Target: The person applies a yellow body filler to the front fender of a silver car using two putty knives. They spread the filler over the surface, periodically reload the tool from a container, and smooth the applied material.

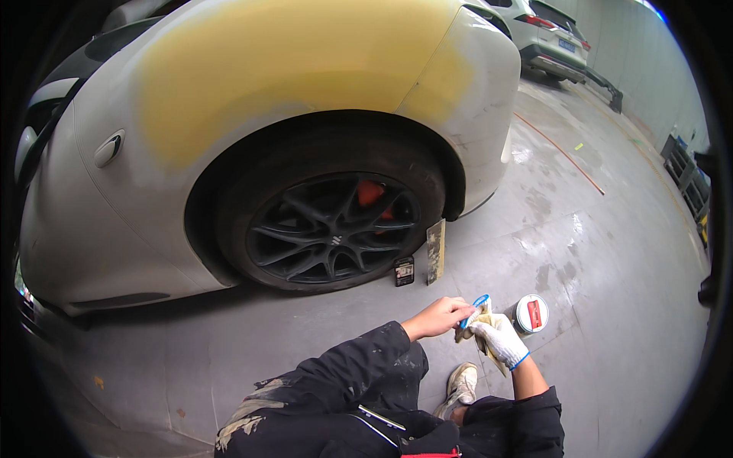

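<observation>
Below the fingers (460, 308) spreads a grey floor (611, 305) with thin straight seams, patchy stains and shiny spots of reflected light to their far right. Beyond the fingers and to their right, a thin orange-red line (565, 154) runs along the ground, with a small yellow scrap (579, 146) near it. Farther ahead on that side, a white car (553, 33) is parked near a pale wall (641, 84). A bluish-white light (653, 9) shows high up there. Well right of the fingers, a dark rack (678, 169) stands by the wall.
</observation>
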The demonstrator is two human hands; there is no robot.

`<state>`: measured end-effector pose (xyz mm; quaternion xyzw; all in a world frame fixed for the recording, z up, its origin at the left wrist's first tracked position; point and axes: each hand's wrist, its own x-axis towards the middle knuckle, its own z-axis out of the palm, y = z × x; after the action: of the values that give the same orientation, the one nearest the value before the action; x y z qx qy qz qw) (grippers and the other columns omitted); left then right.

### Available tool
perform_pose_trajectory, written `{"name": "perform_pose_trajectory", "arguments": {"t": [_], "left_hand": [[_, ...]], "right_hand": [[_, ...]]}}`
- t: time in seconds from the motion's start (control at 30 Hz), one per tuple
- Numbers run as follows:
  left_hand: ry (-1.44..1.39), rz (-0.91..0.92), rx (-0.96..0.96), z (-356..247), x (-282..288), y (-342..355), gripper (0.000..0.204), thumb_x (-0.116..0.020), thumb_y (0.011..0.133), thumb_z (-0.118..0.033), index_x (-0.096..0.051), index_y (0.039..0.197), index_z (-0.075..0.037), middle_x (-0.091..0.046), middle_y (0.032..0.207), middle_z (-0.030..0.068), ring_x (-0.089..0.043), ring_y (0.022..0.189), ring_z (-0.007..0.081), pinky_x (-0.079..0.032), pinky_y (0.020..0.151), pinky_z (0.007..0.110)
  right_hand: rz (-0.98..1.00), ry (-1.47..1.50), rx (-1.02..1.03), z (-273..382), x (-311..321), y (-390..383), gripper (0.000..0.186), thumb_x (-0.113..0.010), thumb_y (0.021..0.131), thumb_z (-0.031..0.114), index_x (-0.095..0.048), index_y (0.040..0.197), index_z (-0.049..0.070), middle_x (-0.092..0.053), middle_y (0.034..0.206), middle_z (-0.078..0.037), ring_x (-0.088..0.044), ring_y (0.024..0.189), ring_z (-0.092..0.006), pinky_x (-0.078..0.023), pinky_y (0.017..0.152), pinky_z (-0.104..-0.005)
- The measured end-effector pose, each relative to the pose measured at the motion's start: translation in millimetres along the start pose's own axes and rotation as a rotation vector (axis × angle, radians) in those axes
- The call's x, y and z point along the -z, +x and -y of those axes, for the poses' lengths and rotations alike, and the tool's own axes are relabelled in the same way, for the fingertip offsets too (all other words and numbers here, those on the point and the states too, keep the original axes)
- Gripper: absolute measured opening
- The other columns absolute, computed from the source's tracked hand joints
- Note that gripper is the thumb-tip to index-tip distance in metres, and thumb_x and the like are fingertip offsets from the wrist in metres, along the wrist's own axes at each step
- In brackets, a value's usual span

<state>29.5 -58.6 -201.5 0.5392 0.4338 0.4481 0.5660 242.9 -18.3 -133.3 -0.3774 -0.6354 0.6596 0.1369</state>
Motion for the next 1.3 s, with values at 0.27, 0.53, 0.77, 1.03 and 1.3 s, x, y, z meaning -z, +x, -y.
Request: {"name": "perform_pose_trajectory", "arguments": {"t": [0.27, 0.53, 0.77, 1.03, 1.3], "left_hand": [[0.380, -0.141, -0.190, -24, -17, -11, 0.028, -0.071, 0.099, -0.018, -0.078, 0.117, 0.002, -0.071, 0.098, 0.0084, -0.068, 0.078, 0.0169, -0.055, 0.070, 0.032], [0.720, -0.315, -0.283, -30, -28, -18, 0.041, -0.076, 0.088, -0.019, -0.066, 0.126, -0.008, -0.076, 0.089, 0.0134, -0.075, 0.078, 0.0340, -0.057, 0.066, 0.045], [0.705, -0.430, -0.440, -18, -44, -15, 0.026, -0.073, 0.089, -0.007, -0.070, 0.114, -0.009, -0.075, 0.089, 0.0114, -0.073, 0.078, 0.0348, -0.057, 0.066, 0.044], [0.825, -0.401, -0.332, 18, -41, -5, 0.021, -0.066, 0.093, -0.008, -0.078, 0.109, -0.013, -0.074, 0.094, 0.0093, -0.072, 0.082, 0.0366, -0.057, 0.068, 0.045], [-0.455, -0.765, 0.235, 46, -11, 55, 0.012, -0.069, 0.098, 0.000, -0.077, 0.102, 0.007, -0.080, 0.093, 0.0100, -0.077, 0.077, 0.0210, -0.062, 0.069, 0.035]], "right_hand": [[0.012, 0.032, -0.051, -2, 7, 0, 0.019, -0.070, 0.097, 0.018, -0.071, 0.086, 0.003, -0.059, 0.066, 0.000, -0.050, 0.054, -0.0083, -0.038, 0.051, -0.0279], [-0.156, 0.068, -0.137, -11, -3, 3, 0.040, -0.063, 0.108, 0.039, -0.067, 0.087, 0.006, -0.055, 0.062, 0.002, -0.049, 0.052, -0.0083, -0.038, 0.050, -0.0282], [-0.215, -0.064, -0.094, -8, 0, 0, 0.033, -0.071, 0.104, 0.031, -0.070, 0.089, 0.002, -0.061, 0.067, 0.001, -0.054, 0.053, -0.0073, -0.041, 0.048, -0.0268], [-0.200, -0.131, -0.061, -14, -2, 1, 0.031, -0.070, 0.105, 0.029, -0.071, 0.091, 0.001, -0.064, 0.072, 0.001, -0.056, 0.058, -0.0065, -0.045, 0.053, -0.0271], [-0.199, -1.065, 0.325, -43, -28, 7, 0.030, -0.070, 0.095, 0.036, -0.072, 0.082, 0.009, -0.067, 0.068, -0.019, -0.069, 0.066, -0.0412, -0.054, 0.064, -0.0513]]}}
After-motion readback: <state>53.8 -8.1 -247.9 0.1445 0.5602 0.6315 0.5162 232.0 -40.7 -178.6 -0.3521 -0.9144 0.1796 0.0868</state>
